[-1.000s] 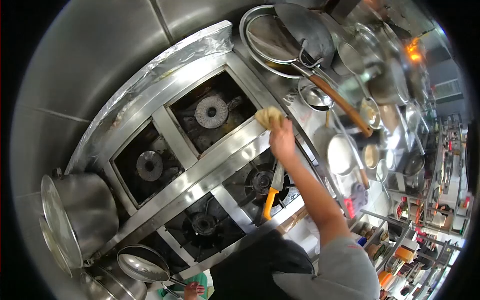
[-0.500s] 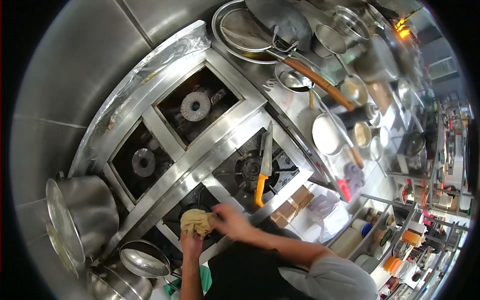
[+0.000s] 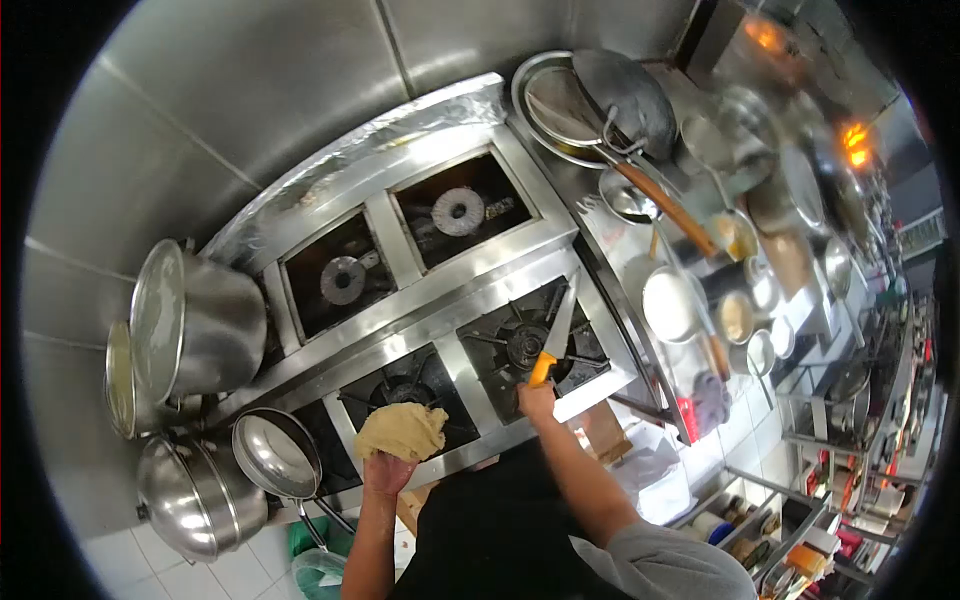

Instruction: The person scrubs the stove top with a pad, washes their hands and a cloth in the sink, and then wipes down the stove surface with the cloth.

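My left hand [image 3: 388, 473] holds up a crumpled yellowish cloth [image 3: 402, 432] in front of the front-left burner; the cloth hides most of my fingers. My right hand [image 3: 537, 400] is closed around the orange handle of a large knife [image 3: 557, 335]. The long blade points away from me and lies over the front-right burner [image 3: 525, 345]. Whether the blade touches the grate I cannot tell.
Two back burners [image 3: 458, 212] sit in a steel range with a foil-lined back edge. Large steel pots [image 3: 215, 325] and a frying pan [image 3: 276, 452] stand at the left. A side counter holds pans, ladles and a white bowl [image 3: 670, 305]. Flames [image 3: 855, 143] burn at far right.
My right hand has moved away from the cloth to the right and taken hold of the knife's handle. The cloth looks more spread over my left hand. The camera view has turned.
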A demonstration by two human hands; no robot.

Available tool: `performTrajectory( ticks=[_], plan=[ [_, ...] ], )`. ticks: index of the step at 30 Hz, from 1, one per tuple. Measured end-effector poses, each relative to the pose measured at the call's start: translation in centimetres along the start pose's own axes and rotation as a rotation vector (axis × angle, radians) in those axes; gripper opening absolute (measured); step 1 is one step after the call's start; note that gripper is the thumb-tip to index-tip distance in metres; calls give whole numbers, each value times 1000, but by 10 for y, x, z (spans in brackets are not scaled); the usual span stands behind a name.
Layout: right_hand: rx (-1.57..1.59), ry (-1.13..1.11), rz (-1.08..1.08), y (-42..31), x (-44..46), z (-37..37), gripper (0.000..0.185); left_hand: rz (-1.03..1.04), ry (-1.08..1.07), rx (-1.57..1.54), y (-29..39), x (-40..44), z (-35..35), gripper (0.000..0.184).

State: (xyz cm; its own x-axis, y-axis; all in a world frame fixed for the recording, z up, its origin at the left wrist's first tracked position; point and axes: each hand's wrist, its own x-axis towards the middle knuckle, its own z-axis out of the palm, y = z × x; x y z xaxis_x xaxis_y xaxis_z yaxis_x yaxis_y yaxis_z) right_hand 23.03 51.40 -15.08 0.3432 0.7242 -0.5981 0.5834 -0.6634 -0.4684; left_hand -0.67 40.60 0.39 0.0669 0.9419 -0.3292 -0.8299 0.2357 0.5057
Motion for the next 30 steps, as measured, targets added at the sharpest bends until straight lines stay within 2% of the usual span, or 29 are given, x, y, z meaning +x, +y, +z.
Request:
performTrajectory(
  ticks=[3,4,5,7,9,11,12,14,17,18,19,21,24,26,27,29,30],
  plan=[
    [587,-123,128,1,-10,-6,35,50,19,58,3,-20,-16,60],
    [616,-78,-1,8,-18,-5,32,76,30,68,2,-30,-27,59],
    [640,-46,-136,20,-25,0,29,211,89,563,-3,-41,-47,58],
    [402,-45,-558,35,-59,-10,29,266,51,89,-4,-69,-65,54],
    [-2,-124,-767,18,-129,-39,30,277,83,-68,4,-94,-71,40],
    [-298,-350,-864,-3,-204,-57,33,377,139,-151,5,-128,-73,34],
    [-343,-400,-933,-17,-244,-61,33,441,166,-137,-4,-143,-91,31],
    [-615,-643,-1069,-36,-313,-55,37,583,255,-146,-12,-185,-113,28],
    [-887,-909,-1190,-27,-348,-9,40,743,546,-81,-3,-241,-106,27],
    [-903,-908,-1409,-21,-353,2,43,785,647,-65,2,-260,-106,27],
    [-946,-953,-1466,-18,-358,12,43,821,749,-55,4,-277,-108,27],
    [-1147,-1050,-1413,-18,-368,36,44,1030,871,-161,1,-317,-131,28],
    [-1270,-1226,-1617,-35,-381,46,41,1291,950,-363,-12,-404,-166,26],
    [-1338,-1348,-1731,-46,-393,66,41,1465,1106,-440,-26,-479,-183,25],
    [-1336,-1402,-1719,-51,-402,71,40,1545,1191,-516,-40,-511,-192,26],
    [-1354,-1451,-1732,-59,-432,82,40,1628,1422,-264,-88,-572,-226,28],
    [-1269,-1445,-1754,-63,-460,90,41,1596,1510,-264,-111,-595,-230,28]
  ],
)
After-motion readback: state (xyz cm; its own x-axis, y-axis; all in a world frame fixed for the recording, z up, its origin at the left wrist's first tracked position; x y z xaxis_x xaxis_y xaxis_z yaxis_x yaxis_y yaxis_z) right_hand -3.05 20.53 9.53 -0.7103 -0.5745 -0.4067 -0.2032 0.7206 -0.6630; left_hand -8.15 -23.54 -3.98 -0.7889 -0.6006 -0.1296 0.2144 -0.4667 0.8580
